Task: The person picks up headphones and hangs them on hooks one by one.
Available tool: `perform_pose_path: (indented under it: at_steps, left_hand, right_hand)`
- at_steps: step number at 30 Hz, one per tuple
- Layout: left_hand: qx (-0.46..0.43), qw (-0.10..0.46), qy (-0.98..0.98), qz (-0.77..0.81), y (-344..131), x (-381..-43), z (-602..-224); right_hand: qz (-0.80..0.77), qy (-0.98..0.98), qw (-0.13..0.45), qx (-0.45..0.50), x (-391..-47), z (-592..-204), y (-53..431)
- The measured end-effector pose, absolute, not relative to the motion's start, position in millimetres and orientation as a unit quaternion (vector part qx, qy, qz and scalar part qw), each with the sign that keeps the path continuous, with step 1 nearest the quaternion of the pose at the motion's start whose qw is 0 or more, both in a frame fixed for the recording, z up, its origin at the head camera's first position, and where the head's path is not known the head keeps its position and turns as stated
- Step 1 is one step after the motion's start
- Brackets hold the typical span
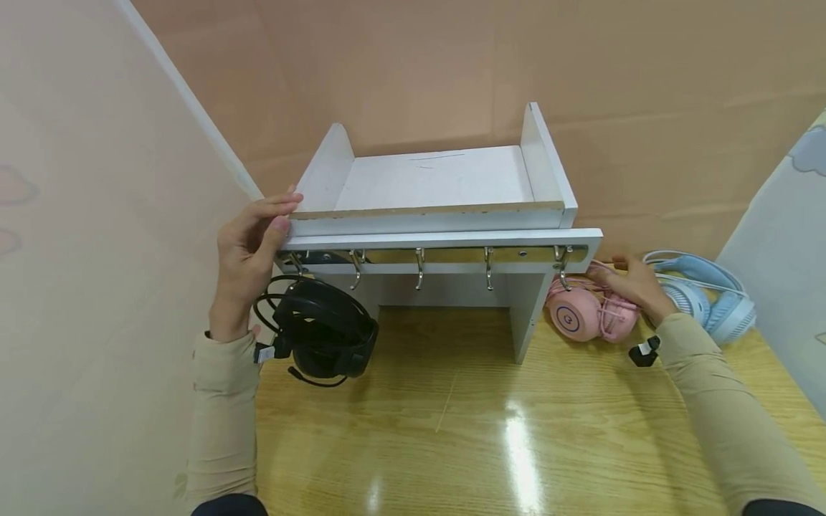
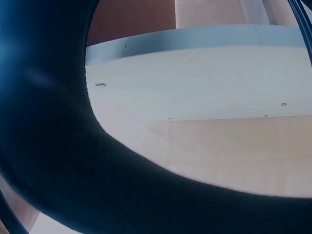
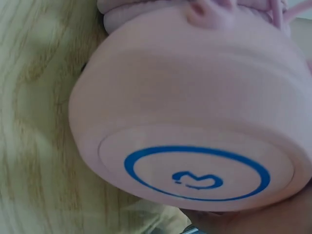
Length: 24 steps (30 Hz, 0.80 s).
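My left hand [image 1: 248, 244] grips the left end of a white shelf [image 1: 445, 240], thumb at the front and fingers over the top edge. Just below it, a black headset [image 1: 329, 326] with a boom microphone hangs at the leftmost hook; its dark band [image 2: 53, 146] fills much of the left wrist view. At the shelf's right side, my right hand [image 1: 635, 283] holds a pink headset [image 1: 574, 315] by its upper part, where its cord is bundled. One pink ear cup [image 3: 190, 97] with a blue ring looms in the right wrist view. The fingertips there are partly hidden.
A light blue headset [image 1: 729, 315] lies right of my right hand, near the wall. Several metal hooks [image 1: 420, 269] line the shelf's front rail. The shelf's right side panel [image 1: 530, 308] stands on the wooden table [image 1: 445, 459], close to the pink headset.
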<state>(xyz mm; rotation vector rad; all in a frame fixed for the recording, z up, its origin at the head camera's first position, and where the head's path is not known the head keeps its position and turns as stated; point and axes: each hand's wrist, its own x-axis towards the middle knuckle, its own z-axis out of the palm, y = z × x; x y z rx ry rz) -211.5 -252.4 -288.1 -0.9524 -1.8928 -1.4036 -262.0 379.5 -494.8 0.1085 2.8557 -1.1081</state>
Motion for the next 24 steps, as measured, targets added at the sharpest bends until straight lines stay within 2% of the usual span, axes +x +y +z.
perform_pose_path:
  at_steps: [15, 24]
  left_hand:
    - [-0.363, 0.296, -0.711, -0.525, -251, -212, -287]
    - [-0.356, 0.294, -0.709, -0.533, -253, -209, -289]
  right_hand:
    - [-0.37, 0.925, 0.08, 0.044, -258, -497, 392]
    - [-0.388, 0.917, 0.077, 0.049, -256, -508, 399]
